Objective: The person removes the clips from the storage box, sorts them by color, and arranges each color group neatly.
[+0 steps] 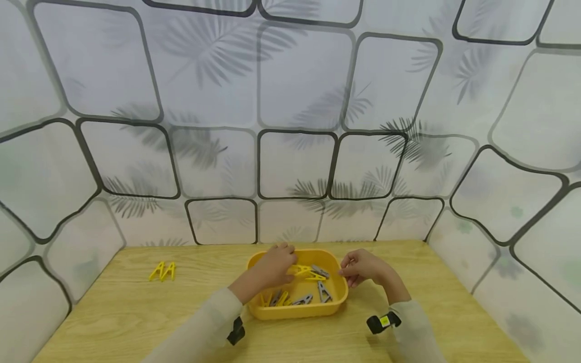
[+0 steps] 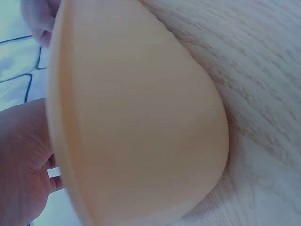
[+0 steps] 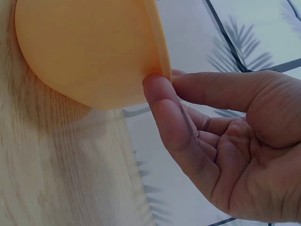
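A yellow plastic basin [image 1: 295, 313] stands on the wooden table with several yellow and grey clothespins inside. My left hand [image 1: 274, 266] reaches over its left side, thumb and fingers spread apart near a yellow clothespin [image 1: 301, 270]. In the left wrist view the basin's wall [image 2: 141, 113] hides most of that hand's fingers. At the right rim, my right hand [image 1: 366, 267] pinches the edge between thumb and fingers [image 3: 171, 125]. Grey clothespins [image 1: 323, 291] lie in the basin's right half, and a mixed group rests along its front.
Two yellow clothespins [image 1: 162, 271] stand side by side on the table [image 1: 199, 287] at the left. A patterned curtain [image 1: 295, 166] closes off the back and both sides of the table. Each wrist wears a small black camera strap.
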The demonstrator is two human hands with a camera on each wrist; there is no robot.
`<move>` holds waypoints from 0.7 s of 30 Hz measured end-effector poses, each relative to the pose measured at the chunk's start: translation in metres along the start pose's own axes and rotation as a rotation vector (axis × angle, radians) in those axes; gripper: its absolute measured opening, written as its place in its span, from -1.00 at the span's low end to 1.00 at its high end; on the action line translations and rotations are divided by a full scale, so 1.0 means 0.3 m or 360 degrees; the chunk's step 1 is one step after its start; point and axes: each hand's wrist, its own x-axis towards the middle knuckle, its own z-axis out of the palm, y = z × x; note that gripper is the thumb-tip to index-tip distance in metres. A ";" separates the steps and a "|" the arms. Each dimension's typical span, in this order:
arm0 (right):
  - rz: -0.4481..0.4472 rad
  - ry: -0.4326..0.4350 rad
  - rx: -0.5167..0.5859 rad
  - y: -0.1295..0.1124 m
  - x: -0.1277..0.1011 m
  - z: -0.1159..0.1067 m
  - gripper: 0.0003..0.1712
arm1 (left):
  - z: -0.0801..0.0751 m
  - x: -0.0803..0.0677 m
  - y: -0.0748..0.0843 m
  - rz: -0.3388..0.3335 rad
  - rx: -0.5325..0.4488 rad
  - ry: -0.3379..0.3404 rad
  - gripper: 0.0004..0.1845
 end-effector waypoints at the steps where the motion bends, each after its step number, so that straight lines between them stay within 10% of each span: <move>1: -0.0001 -0.0003 -0.0004 0.000 0.001 0.001 -0.79 | -0.006 -0.010 -0.005 0.0010 -0.0027 0.0046 -0.69; 21: 0.0005 -0.0013 -0.0010 -0.005 -0.001 0.003 -0.75 | -0.114 -0.172 -0.113 -0.0300 -0.0448 0.0671 -0.67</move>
